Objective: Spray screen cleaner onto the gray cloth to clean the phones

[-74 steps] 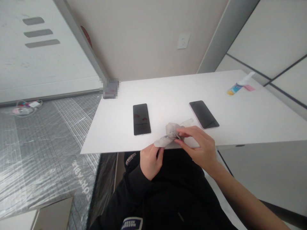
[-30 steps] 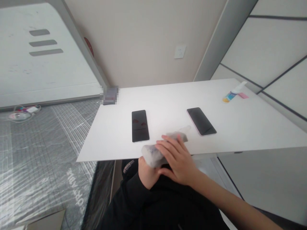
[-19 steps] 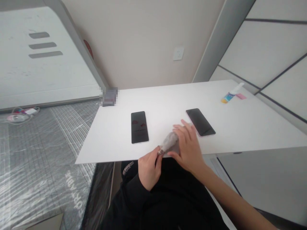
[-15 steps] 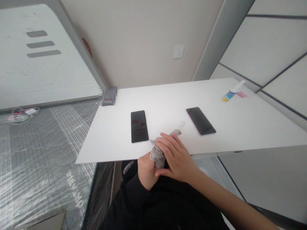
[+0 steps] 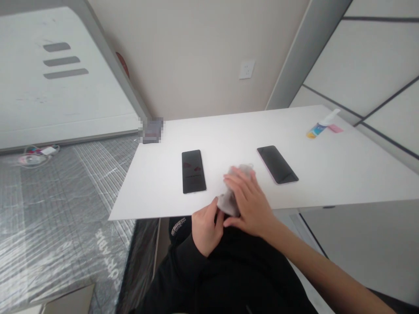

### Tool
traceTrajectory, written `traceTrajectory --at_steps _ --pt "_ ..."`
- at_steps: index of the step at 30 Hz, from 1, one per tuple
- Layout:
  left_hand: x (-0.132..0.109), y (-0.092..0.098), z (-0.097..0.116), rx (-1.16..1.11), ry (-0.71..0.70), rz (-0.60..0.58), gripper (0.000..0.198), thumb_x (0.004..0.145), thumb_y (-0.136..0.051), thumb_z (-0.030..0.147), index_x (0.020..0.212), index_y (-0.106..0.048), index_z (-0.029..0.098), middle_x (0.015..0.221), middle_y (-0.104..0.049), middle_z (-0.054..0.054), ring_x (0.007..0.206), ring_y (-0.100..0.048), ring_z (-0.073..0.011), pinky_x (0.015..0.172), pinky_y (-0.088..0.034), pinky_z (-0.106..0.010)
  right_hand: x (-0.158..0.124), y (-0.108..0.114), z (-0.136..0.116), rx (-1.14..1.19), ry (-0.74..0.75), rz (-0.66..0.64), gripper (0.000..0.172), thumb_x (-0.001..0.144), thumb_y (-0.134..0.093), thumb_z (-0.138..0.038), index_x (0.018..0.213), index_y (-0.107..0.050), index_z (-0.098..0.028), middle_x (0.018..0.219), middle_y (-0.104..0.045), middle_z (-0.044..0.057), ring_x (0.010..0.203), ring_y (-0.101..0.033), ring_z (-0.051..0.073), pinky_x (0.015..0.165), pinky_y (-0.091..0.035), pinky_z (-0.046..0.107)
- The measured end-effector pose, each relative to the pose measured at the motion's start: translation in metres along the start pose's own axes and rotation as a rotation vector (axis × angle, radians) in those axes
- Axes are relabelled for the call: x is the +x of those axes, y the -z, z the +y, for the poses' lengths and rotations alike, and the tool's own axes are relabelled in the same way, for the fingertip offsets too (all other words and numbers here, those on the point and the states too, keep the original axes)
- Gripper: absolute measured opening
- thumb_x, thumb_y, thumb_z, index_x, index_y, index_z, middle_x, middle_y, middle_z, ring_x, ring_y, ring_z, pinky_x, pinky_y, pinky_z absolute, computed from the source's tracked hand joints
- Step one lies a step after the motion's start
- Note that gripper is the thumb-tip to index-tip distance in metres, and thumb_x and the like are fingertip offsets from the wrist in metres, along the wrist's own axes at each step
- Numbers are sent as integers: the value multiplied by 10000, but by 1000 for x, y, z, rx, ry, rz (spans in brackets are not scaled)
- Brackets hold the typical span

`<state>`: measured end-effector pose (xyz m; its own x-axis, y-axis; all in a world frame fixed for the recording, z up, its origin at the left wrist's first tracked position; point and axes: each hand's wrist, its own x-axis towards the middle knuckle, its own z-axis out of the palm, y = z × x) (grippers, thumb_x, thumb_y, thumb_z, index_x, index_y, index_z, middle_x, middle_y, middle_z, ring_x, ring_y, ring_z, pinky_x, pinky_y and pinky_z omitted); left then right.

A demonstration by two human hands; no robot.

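Note:
At the near edge of the white table, my left hand is closed around something small that a grey cloth covers. My right hand lies over the cloth with fingers curled on it, pressing it against what the left hand holds. That held thing is hidden by the cloth and fingers. A black phone lies face up just left of my hands. A second dark phone with a pinkish edge lies to the right.
A small spray bottle with a colourful label and a pink slip lie at the table's far right. A blurred dark object sits at the far left corner. Plastic-wrapped flooring lies left of the table; a wall socket is behind.
My right hand has been sliding the grey cloth back and forth along what the left hand holds. Since half a second ago it has moved up toward the far end. The phones have not moved.

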<state>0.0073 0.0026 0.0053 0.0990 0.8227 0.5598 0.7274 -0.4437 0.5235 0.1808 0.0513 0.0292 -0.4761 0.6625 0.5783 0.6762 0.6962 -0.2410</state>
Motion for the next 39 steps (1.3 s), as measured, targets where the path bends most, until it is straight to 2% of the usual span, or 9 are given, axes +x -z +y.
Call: traceTrajectory --at_steps 8,11,14,17,20,23,29,34,39 --pt "-1 -3 -1 -29 12 3 212 798 -481 47 727 -587 215 624 -689 -10 521 -639 -166 527 -458 -255 39 16 -18 25 52 -6 459 1101 -321 -354 1304 -664 -127 1336 -726 134 1344 -595 297 1214 -342 526" --pt "-2 -3 -1 -26 7 23 226 834 -479 59 708 -581 216 594 -677 -12 492 -630 -160 499 -450 -250 47 7 -8 30 116 -162 433 1078 -352 -304 1221 -723 -133 1185 -787 115 1123 -709 270 1137 -444 489" --pt "-2 -3 1 -23 26 13 208 916 -506 78 886 -669 204 715 -759 -24 587 -710 -166 568 -519 -239 48 5 13 -79 32 -179 423 1043 -390 -308 1169 -748 -120 1101 -804 142 992 -736 282 1062 -502 504" --pt "-2 -3 2 -37 29 9 220 978 -522 113 1099 -681 204 885 -816 -43 706 -766 -170 651 -567 -238 47 8 18 -155 -24 -149 424 1039 -371 -277 1150 -751 -126 1138 -799 152 1158 -697 355 1135 -402 647" --pt "-4 -5 0 10 3 23 194 941 -502 110 933 -679 189 698 -757 -37 567 -713 -182 534 -518 -255 45 9 -2 -44 55 -213 421 1054 -351 -255 1238 -716 -152 1246 -775 108 1393 -551 369 1217 -223 729" --pt "-5 -6 -2 28 -25 31 209 907 -499 129 768 -635 205 612 -707 -38 508 -678 -190 492 -491 -268 45 9 -10 70 152 -281 412 1062 -391 -315 1284 -697 -151 1311 -751 94 1414 -539 328 1244 -275 643" --pt "-4 -6 1 -23 -1 25 229 981 -533 116 1131 -686 194 919 -822 -60 739 -777 -175 679 -580 -239 47 12 17 -107 -44 -182 436 1043 -355 -258 1219 -742 -157 1272 -765 127 1417 -518 424 1159 -241 818" --pt "-6 -6 -2 26 -18 32 240 922 -479 106 784 -653 197 620 -714 -44 531 -691 -191 519 -514 -266 42 8 -5 110 141 -253 368 1014 -455 -263 1227 -743 -180 1283 -769 78 1401 -564 309 1208 -383 589" --pt "-3 -6 1 -30 -1 34 228 983 -536 113 1133 -689 189 923 -816 -63 743 -773 -178 693 -592 -247 49 7 24 -48 -31 -161 429 1017 -368 -217 1148 -773 -164 1206 -796 100 1315 -634 361 1167 -367 699"
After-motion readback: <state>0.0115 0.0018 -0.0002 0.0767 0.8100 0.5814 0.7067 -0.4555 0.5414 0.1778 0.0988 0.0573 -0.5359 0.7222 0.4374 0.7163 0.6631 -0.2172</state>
